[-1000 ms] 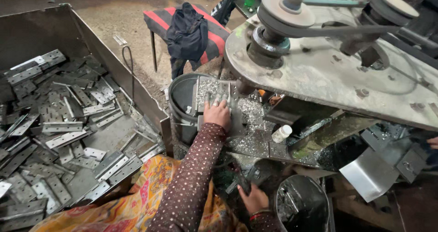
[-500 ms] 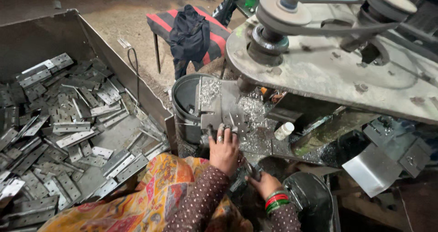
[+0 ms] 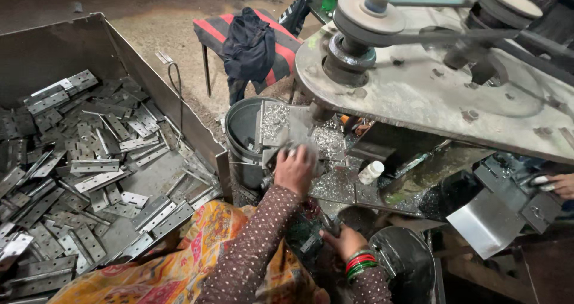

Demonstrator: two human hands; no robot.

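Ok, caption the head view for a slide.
Left hand on the shavings-strewn machine bed, right hand low beside a bucket, hinges in bin.

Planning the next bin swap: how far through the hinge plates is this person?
Done: shavings litter the machine bed, so some plates look worked. In hand: the left hand presses a plate at the machine; the right hand holds a small piece low down. Left: the metal bin holds many hinge plates.
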